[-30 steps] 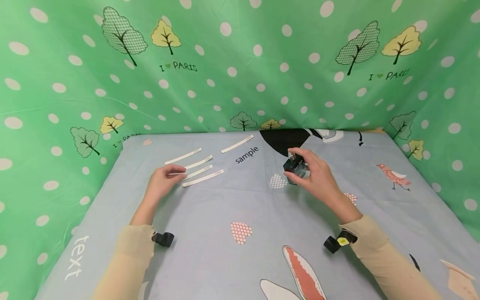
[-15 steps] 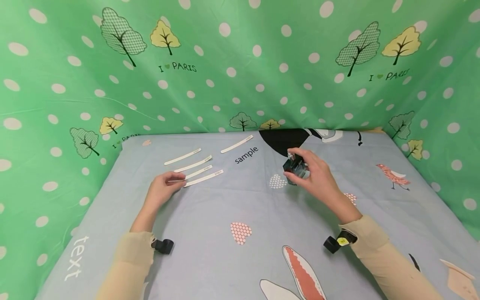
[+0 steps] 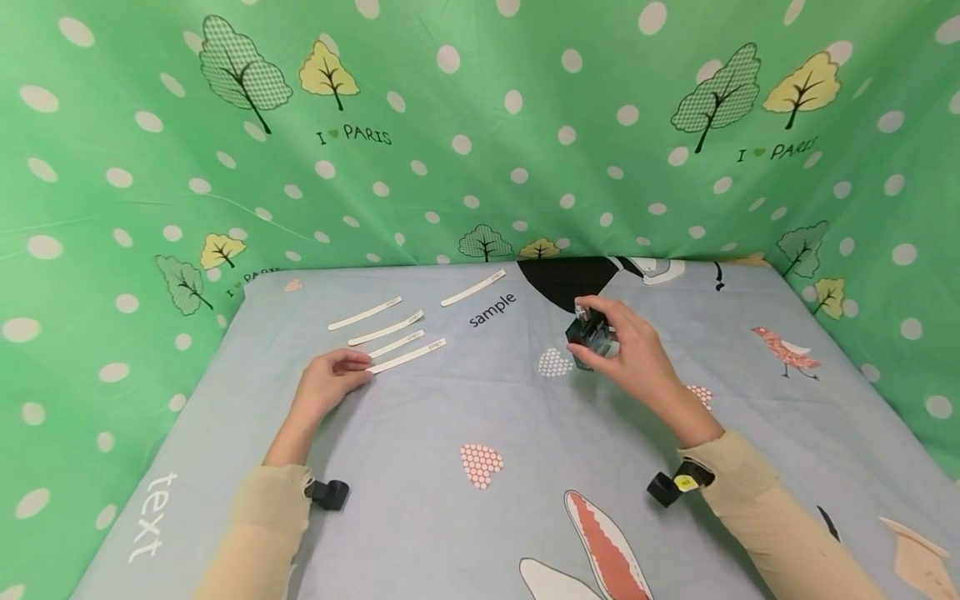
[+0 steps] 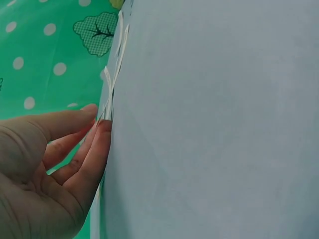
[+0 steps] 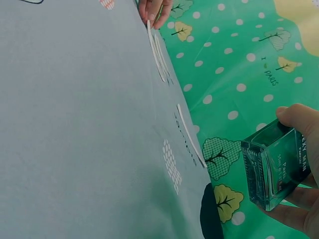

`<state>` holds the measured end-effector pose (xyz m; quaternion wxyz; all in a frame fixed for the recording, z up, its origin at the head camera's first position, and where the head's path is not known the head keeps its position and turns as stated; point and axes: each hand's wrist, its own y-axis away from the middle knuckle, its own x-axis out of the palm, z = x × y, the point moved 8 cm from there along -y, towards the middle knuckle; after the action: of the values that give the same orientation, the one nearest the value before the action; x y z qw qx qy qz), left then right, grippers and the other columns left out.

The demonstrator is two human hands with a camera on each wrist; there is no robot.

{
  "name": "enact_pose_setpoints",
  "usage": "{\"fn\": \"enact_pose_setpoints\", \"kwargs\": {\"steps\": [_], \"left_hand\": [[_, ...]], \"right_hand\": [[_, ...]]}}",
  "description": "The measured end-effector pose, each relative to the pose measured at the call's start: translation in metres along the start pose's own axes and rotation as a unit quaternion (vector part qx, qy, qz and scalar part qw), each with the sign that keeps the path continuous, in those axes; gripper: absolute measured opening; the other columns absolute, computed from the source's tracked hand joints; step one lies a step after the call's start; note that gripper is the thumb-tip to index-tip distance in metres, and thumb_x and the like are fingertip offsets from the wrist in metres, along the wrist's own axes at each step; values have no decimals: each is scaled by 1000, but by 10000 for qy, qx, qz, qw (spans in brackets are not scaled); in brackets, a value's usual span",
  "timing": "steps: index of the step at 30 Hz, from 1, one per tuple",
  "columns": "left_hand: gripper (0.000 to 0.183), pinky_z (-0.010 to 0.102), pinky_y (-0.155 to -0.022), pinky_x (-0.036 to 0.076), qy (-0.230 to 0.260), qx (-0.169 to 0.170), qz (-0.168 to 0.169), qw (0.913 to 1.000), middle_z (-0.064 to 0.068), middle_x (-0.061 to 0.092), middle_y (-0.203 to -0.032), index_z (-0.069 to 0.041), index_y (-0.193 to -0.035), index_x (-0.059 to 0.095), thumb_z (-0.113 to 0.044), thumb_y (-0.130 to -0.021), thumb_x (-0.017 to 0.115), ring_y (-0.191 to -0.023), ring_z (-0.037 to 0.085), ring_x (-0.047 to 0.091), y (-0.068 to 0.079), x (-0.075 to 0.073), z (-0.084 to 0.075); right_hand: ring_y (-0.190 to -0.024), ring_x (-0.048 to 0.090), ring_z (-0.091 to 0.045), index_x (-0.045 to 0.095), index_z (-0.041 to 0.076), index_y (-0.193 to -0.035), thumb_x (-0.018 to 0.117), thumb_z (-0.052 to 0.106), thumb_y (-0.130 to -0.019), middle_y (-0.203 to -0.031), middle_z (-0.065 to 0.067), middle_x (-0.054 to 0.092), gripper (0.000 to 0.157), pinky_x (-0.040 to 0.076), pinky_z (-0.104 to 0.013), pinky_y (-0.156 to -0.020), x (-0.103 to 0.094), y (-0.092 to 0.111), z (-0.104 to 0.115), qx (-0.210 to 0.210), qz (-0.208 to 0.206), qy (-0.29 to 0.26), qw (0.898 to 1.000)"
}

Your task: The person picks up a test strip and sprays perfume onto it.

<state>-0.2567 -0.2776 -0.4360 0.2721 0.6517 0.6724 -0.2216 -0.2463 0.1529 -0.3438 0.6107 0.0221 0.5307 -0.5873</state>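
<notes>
My right hand point(image 3: 633, 354) grips a square dark blue-green glass perfume bottle point(image 3: 588, 337), held above the cloth. Its index finger lies at the sprayer on top, the thumb low on the glass. White lettering shows on the perfume bottle point(image 5: 276, 167) in the right wrist view. On the left, my left hand point(image 3: 330, 383) has thumb and fingertips slightly apart at the near end of the closest white paper test strip point(image 3: 408, 356). Several paper test strips point(image 3: 386, 328) lie side by side there; their ends by the fingers point(image 4: 94, 149) are partly hidden in the left wrist view.
One separate paper strip point(image 3: 472, 288) lies farther back, beside the printed word "sample". A pale blue printed cloth point(image 3: 405, 442) covers the table. Green dotted fabric point(image 3: 480, 183) hangs behind and at both sides.
My left hand has shifted slightly toward me, from the middle strips to the end of the nearest one. The right hand and the perfume bottle have stayed in place.
</notes>
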Motion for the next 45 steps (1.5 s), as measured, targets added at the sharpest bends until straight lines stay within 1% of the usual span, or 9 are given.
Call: {"fn": "enact_pose_setpoints", "kwargs": {"steps": [2, 5, 11, 15, 20, 23, 28, 34, 45], "left_hand": [[26, 11, -69, 49, -22, -21, -8, 10000, 19, 75, -105, 1, -111, 70, -10, -89, 74, -79, -4, 63, -1, 0, 1], [24, 10, -68, 50, -18, -116, -7, 9999, 18, 75, -102, 1, -110, 70, -10, -89, 74, -76, -7, 60, -1, 0, 1], [24, 12, -71, 57, 490, -432, 66, 9978, 16, 75, -98, 6, -110, 69, -6, -90, 71, -75, -6, 62, -1, 2, 2], [23, 13, -72, 58, 595, -498, 24, 9970, 13, 74, -96, 6, -110, 69, -6, -90, 71, -74, -5, 62, -2, 2, 1], [23, 13, -71, 59, 717, -362, -20, 9968, 13, 72, -94, 7, -109, 69, -6, -90, 72, -73, -5, 62, -4, 2, -7], [22, 13, -70, 58, 681, -254, -50, 9973, 14, 72, -94, 7, -108, 69, -5, -89, 71, -72, -5, 62, -5, 2, -12], [21, 12, -69, 57, 585, -179, -96, 9981, 15, 72, -95, 6, -107, 70, -5, -89, 70, -71, -4, 61, -7, 3, -21], [19, 11, -65, 55, 502, -102, -219, 9984, 9, 74, -89, 4, -104, 71, -6, -88, 71, -68, -5, 61, -10, 2, -32], [22, 11, -65, 56, 932, 62, -249, 9953, 5, 75, -86, 7, -105, 71, -4, -87, 71, -67, -8, 61, -16, 3, -49]], "right_hand": [[-92, 64, -22, 55, 17, -136, 85, 17, -78, -127, -11, 65, 66, 56, -39, -66, 0, 0, 0, -8, -23, -11, 10000], [-90, 64, -22, 55, 17, -136, 86, 18, -78, -127, -11, 65, 66, 56, -39, -65, -1, 0, 0, -19, -44, -5, 10000], [-90, 64, -23, 55, 18, -136, 85, 19, -78, -126, -10, 65, 65, 56, -39, -66, 0, -1, 0, 6, -12, 26, 10000], [-89, 63, -21, 55, 19, -137, 85, 20, -79, -125, -10, 65, 65, 56, -38, -65, 0, -1, 0, 29, 24, 35, 10000], [-88, 63, -21, 55, 18, -136, 85, 19, -78, -125, -10, 65, 66, 55, -38, -65, 0, -1, 1, -6, 8, 31, 10000], [-87, 63, -22, 55, 17, -136, 86, 19, -78, -123, -11, 66, 65, 56, -39, -64, 0, -1, 2, -10, -12, 22, 10000], [-89, 64, -22, 55, 17, -135, 86, 19, -78, -125, -11, 65, 65, 57, -39, -65, 1, 0, 2, 12, -21, 17, 10000], [-92, 64, -21, 55, 18, -136, 85, 18, -78, -125, -10, 65, 66, 56, -39, -66, 2, 1, -1, 30, 20, 41, 10000], [-91, 63, -21, 54, 18, -137, 85, 18, -78, -125, -10, 65, 66, 56, -38, -67, 4, -1, 2, 52, 19, 63, 10000]]}}
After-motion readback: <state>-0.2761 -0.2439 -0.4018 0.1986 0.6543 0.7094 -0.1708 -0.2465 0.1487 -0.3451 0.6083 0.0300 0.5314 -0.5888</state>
